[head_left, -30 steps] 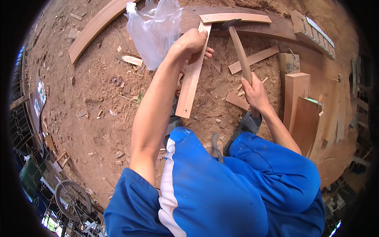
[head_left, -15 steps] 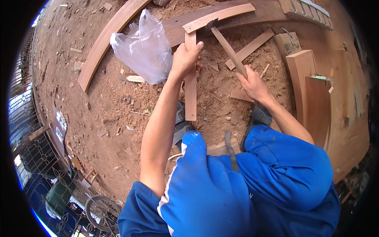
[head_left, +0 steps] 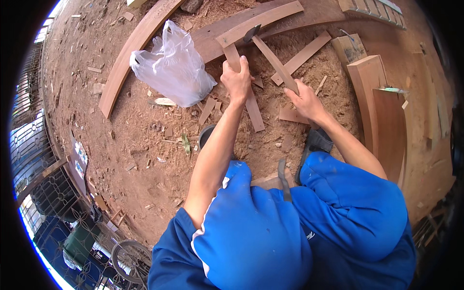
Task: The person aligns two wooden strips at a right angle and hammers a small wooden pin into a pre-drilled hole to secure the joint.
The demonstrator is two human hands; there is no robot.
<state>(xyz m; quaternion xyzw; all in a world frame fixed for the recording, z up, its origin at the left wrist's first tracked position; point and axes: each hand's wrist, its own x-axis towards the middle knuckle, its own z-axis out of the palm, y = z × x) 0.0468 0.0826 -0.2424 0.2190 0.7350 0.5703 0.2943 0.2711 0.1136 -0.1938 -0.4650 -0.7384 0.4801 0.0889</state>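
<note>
"Ahead of the blue trousers (head_left: pixel 350 193), where is the narrow slat (head_left: pixel 255 114) lying?"

"It is slanting across the ground (head_left: pixel 145 133), its far end meeting the crosspiece (head_left: pixel 266 20). The left grip (head_left: pixel 236 79) is clasping its middle, hiding that part."

"And the hammer (head_left: pixel 271 59)?"

"The right grip (head_left: pixel 307 100) is holding its handle. Its head is overlapping the crosspiece in view; whether they are touching, I cannot tell."

"What is crowding them?"

"A plastic bag (head_left: pixel 176 72) is bulging just beside the left grip, and a loose slat (head_left: pixel 309 52) is lying partly behind the hammer's handle. Farther out, a curved board (head_left: pixel 133 60) is flanking the bag, thick boards (head_left: pixel 366 96) are lining the right, and a bicycle wheel (head_left: pixel 116 258) is showing lower left."
</note>
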